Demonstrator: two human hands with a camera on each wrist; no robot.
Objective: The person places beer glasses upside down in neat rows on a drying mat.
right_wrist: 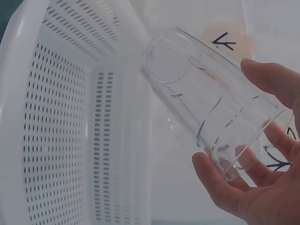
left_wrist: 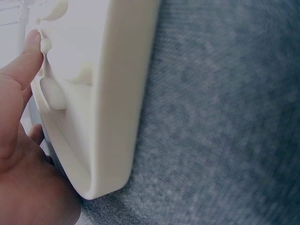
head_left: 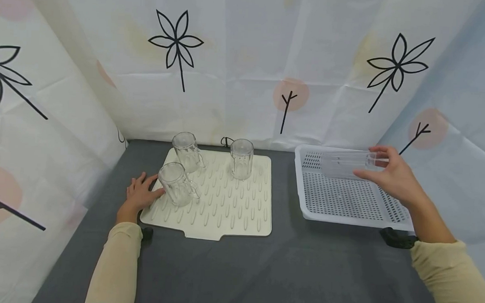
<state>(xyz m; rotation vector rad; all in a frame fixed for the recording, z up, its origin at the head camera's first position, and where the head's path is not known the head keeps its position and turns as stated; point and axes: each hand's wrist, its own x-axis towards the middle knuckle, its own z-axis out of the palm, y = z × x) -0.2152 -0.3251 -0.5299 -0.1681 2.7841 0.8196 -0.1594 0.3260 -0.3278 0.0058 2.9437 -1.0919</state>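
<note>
Above the back of a white plastic basket [head_left: 301, 190], my right hand [head_left: 393, 176] holds a clear drinking glass [head_left: 345, 164] tipped on its side. In the right wrist view, its fingers and thumb are round one end of the glass [right_wrist: 206, 98], whose other end points toward the basket. My left hand [head_left: 141, 193] rests at the left edge of a cream drying mat [head_left: 231, 214] with raised ridges. In the left wrist view its thumb lies against the mat's rim, and the other fingers are partly hidden outside it. Closest to this hand is a clear glass mug [head_left: 176, 184].
Two more glass mugs, one at the back left [head_left: 187, 151] and one at the back right [head_left: 241, 159], stand on the mat. A dark grey cloth [head_left: 261, 274] covers the table. Patterned white curtains [head_left: 246, 56] enclose the back and sides.
</note>
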